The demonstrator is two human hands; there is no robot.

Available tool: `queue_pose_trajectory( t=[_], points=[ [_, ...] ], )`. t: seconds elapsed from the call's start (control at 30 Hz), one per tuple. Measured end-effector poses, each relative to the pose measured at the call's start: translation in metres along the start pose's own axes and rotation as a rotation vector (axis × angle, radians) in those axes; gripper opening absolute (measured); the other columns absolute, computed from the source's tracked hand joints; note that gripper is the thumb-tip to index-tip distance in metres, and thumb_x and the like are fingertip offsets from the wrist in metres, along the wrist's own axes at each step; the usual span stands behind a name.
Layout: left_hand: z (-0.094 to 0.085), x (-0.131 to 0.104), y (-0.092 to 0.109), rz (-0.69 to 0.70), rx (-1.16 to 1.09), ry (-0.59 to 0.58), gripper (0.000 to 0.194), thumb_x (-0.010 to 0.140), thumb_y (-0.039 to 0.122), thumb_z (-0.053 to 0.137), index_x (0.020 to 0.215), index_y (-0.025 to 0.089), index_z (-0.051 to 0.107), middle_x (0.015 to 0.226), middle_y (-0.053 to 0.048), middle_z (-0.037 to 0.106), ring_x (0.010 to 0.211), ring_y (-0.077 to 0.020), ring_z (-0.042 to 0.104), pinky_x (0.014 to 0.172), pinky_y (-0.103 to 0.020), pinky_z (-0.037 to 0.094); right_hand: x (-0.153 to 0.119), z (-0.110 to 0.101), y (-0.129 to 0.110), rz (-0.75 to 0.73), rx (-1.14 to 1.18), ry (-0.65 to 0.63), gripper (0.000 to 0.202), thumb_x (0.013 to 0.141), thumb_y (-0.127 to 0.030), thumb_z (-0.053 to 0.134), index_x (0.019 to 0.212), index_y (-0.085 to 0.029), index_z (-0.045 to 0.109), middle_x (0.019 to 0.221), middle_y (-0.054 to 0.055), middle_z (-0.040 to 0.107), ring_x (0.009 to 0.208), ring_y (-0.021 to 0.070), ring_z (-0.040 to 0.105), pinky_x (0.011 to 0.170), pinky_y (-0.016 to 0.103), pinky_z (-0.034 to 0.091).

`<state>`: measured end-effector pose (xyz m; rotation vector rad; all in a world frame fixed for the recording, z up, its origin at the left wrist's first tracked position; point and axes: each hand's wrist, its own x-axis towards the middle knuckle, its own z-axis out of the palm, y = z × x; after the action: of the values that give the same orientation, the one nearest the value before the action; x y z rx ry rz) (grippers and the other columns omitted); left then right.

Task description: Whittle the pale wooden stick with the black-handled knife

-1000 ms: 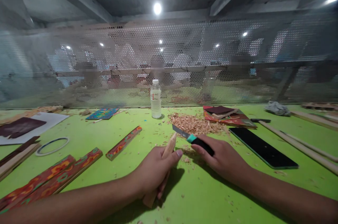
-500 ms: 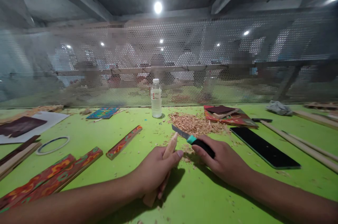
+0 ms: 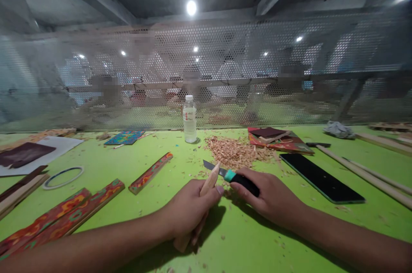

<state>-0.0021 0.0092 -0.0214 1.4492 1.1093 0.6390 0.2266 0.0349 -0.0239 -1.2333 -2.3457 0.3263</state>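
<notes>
My left hand [image 3: 195,208] is wrapped round a wooden stick [image 3: 210,179] whose pointed tip rises above my thumb; its blunt lower end shows beneath my palm. My right hand [image 3: 265,191] grips a carving knife [image 3: 243,182] by its black and teal handle. The blade points left and passes behind the stick's tip; whether the two touch I cannot tell. Beyond both hands lies a heap of wood shavings [image 3: 234,153] on the green table [image 3: 244,238].
A water bottle [image 3: 190,120] stands at the back. Right of my hands lie a phone [image 3: 322,178] and long wooden sticks [image 3: 363,174]. Leftward are painted wood strips [image 3: 96,200], a tape ring [image 3: 63,177] and brown sandpaper [image 3: 27,154]. A perforated screen [image 3: 161,105] closes the far side.
The knife has shifted left, so its blade now crosses behind the stick's tip. The stick has moved slightly right, still in my left hand.
</notes>
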Motion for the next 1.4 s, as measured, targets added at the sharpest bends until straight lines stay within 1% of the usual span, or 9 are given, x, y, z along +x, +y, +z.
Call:
queue_pose_trajectory(
  t=[0.17,0.37,0.6,0.77,0.87,1.07,1.4],
  points=[
    [-0.0006,-0.0008,-0.0016,-0.009,0.003,-0.036,0.044,0.093,0.062,0.052,0.075,0.022,0.048,0.035,0.01,0.043,0.024,-0.0091,0.037,0.022,-0.017,0.036,0.0,0.0012,0.001,-0.002,-0.012,-0.019,0.044,0.1,-0.06,0.039,0.098,-0.022,0.06,0.085,0.004,0.068,0.074,0.0201,0.06,0.065,0.031,0.037],
    [-0.0015,-0.0008,-0.0008,0.003,0.007,-0.059,0.039,0.095,0.059,0.052,0.08,0.022,0.05,0.036,0.011,0.044,0.024,-0.0089,0.037,0.022,-0.016,0.035,-0.0003,0.002,0.0026,-0.014,-0.029,-0.051,0.044,0.099,-0.061,0.04,0.101,-0.023,0.061,0.086,0.004,0.069,0.074,0.0197,0.061,0.065,0.031,0.036],
    [-0.0013,-0.0018,0.0016,-0.015,0.036,-0.082,0.039,0.095,0.058,0.051,0.08,0.022,0.05,0.035,0.01,0.045,0.024,-0.0091,0.037,0.022,-0.016,0.036,-0.0009,0.0031,0.0038,-0.017,-0.053,-0.064,0.043,0.098,-0.061,0.041,0.098,-0.023,0.06,0.085,0.004,0.069,0.072,0.0191,0.06,0.064,0.031,0.035],
    [-0.0024,-0.0016,0.0019,-0.009,0.053,-0.084,0.039,0.094,0.059,0.051,0.08,0.022,0.049,0.036,0.01,0.045,0.025,-0.0087,0.038,0.023,-0.015,0.036,-0.001,0.0019,0.0035,-0.029,-0.06,-0.074,0.042,0.098,-0.061,0.042,0.099,-0.023,0.061,0.086,0.003,0.07,0.073,0.019,0.06,0.064,0.03,0.034],
    [-0.0025,-0.0014,0.0023,-0.002,0.05,-0.077,0.037,0.094,0.059,0.051,0.086,0.022,0.051,0.036,0.011,0.045,0.025,-0.0094,0.038,0.023,-0.016,0.036,0.0,0.0018,0.0035,-0.03,-0.064,-0.076,0.042,0.098,-0.061,0.042,0.099,-0.023,0.061,0.086,0.003,0.07,0.073,0.0191,0.06,0.064,0.03,0.034],
    [-0.0013,-0.0023,0.0042,-0.001,0.058,-0.071,0.037,0.095,0.058,0.051,0.088,0.022,0.052,0.039,0.011,0.046,0.025,-0.0089,0.038,0.023,-0.015,0.036,0.0002,0.0016,0.0031,-0.026,-0.07,-0.081,0.042,0.097,-0.062,0.043,0.099,-0.024,0.061,0.086,0.003,0.07,0.073,0.0192,0.06,0.064,0.03,0.033],
    [-0.0012,-0.003,0.0055,-0.023,0.051,-0.095,0.037,0.095,0.058,0.05,0.088,0.022,0.05,0.036,0.01,0.045,0.026,-0.0097,0.039,0.024,-0.015,0.036,0.0003,-0.0001,0.0022,-0.035,-0.079,-0.086,0.042,0.098,-0.062,0.042,0.099,-0.024,0.061,0.086,0.003,0.071,0.072,0.0188,0.06,0.063,0.03,0.033]
  ],
)
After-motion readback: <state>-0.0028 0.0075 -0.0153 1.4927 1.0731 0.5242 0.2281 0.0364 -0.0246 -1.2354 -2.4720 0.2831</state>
